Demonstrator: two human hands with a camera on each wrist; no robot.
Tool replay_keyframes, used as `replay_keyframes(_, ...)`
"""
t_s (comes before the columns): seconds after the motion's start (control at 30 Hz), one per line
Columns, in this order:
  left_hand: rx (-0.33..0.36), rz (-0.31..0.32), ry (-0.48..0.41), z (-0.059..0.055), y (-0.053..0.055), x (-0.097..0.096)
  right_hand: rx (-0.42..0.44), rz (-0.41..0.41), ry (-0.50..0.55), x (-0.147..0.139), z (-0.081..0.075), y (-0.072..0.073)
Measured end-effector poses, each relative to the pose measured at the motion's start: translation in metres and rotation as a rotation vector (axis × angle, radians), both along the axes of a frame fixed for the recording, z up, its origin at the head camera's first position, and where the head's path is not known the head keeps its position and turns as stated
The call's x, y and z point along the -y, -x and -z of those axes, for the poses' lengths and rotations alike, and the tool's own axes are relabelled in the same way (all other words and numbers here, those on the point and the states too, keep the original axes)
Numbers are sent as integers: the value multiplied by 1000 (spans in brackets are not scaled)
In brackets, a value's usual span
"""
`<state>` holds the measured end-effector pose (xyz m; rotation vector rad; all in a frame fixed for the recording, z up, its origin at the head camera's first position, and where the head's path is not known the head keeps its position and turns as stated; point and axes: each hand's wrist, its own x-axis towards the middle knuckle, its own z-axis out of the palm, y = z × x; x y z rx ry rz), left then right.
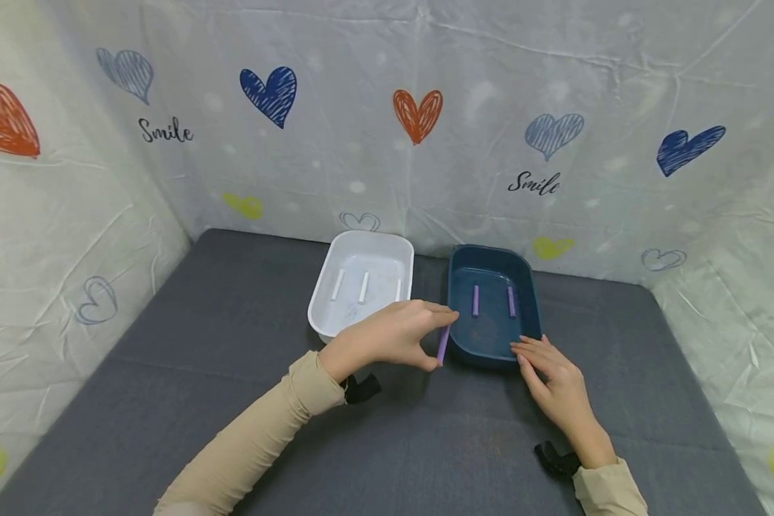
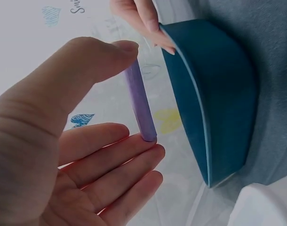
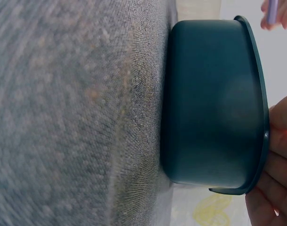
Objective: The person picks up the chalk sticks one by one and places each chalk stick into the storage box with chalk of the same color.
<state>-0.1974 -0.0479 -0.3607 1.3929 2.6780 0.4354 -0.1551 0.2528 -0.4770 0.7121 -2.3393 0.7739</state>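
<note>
My left hand pinches a purple chalk stick by its ends, thumb at one end and fingertips at the other. It is held up in the air between the two tubs, just left of the dark blue tub. Two more purple chalk sticks lie inside that tub. At its front right corner, my right hand rests with extended fingers on the rim; the right wrist view shows fingertips passing behind the rim.
A white tub stands left of the blue one, partly behind my left hand, with white chalk sticks in it. Both tubs sit on a grey cloth-covered table, near the back edge. A white curtain printed with hearts closes off the back and sides.
</note>
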Motion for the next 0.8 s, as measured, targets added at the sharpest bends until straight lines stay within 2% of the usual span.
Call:
replay_keyframes(0.3,41,-52,30,-2,22,-15,12,5,0,0,-2,0)
replay_keyframes(0.53,56,-103,27,-2,43,-25,1,-3,11,-1,-1,1)
replay_keyframes(0.8,103,-164,29,3,66,-45,14,-2,12,-1,-2,0)
